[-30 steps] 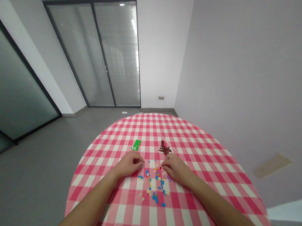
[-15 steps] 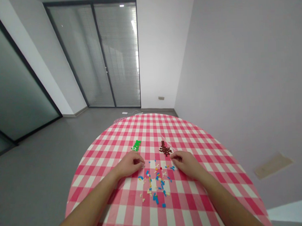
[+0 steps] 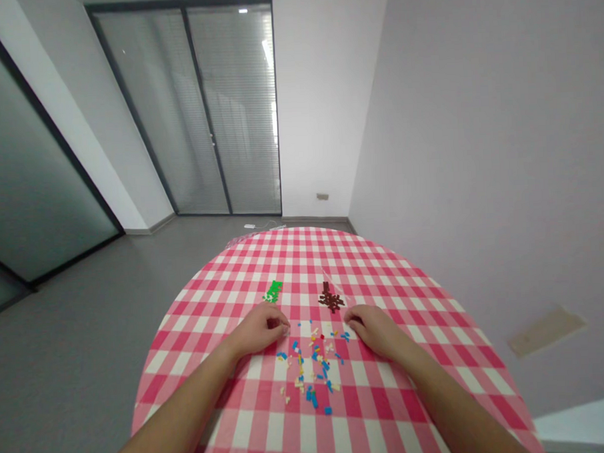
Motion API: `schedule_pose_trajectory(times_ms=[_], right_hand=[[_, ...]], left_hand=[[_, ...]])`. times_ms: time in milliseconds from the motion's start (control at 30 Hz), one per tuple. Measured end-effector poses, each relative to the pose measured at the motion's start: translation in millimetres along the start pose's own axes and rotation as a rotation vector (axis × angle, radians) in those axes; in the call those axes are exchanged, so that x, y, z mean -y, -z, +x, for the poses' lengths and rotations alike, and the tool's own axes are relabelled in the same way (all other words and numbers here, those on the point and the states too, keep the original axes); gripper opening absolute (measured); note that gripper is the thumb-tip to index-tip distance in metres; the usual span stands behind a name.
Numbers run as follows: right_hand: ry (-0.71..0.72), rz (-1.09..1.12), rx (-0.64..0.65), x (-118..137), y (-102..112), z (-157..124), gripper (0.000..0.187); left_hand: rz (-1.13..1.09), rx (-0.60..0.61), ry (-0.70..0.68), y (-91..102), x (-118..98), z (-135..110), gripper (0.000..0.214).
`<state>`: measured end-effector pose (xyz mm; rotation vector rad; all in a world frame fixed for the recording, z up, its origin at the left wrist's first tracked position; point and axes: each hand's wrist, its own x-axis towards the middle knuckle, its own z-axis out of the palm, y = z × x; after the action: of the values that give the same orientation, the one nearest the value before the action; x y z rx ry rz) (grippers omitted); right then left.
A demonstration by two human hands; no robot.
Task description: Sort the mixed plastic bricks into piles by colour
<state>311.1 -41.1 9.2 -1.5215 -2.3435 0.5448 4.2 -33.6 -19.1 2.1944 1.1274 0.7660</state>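
**Operator:** Head view: where are my hands?

**Spotter:** Your left hand rests at the upper left of a loose scatter of small plastic bricks, fingers curled inward and nearly closed. Your right hand lies at the scatter's upper right, fingers curved down on the cloth, partly open.

**Operator:** Holding anything?

**Spotter:** Cannot tell. Your fingers would hide pieces this small.

**Operator:** What's ahead of me?

**Spotter:** A green brick pile sits just past your left hand, a dark brown brick pile past the gap between your hands. Blue, cream, yellow and red bricks lie mixed below them.

**Operator:** And the room around?

**Spotter:** The round tabletop, under a pink gingham cloth, leaves open cloth on both sides and beyond the piles. The near scatter stops well short of any edge in view.
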Motion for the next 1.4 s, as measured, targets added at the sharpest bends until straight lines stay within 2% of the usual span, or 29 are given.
schedule_pose_trajectory(times_ms=[567,867,1233,1400], right_hand=[[0.024,-0.048,-0.026,-7,-5,1,0.022],[0.068,0.003,-0.011,3,-3,-2,0.023],[0.088,0.058,0.020,3,-8,-2,0.022],[0.101,-0.017,-0.021,18,-6,-4,0.020]], left_hand=[[-0.010,0.008,0.012,0.8,-2,0,0.011],[-0.018,-0.005,-0.007,-1.3,1,0,0.011],[0.001,0.002,0.009,-0.6,1,0,0.011],[0.000,0.004,0.005,0.2,-2,0,0.012]])
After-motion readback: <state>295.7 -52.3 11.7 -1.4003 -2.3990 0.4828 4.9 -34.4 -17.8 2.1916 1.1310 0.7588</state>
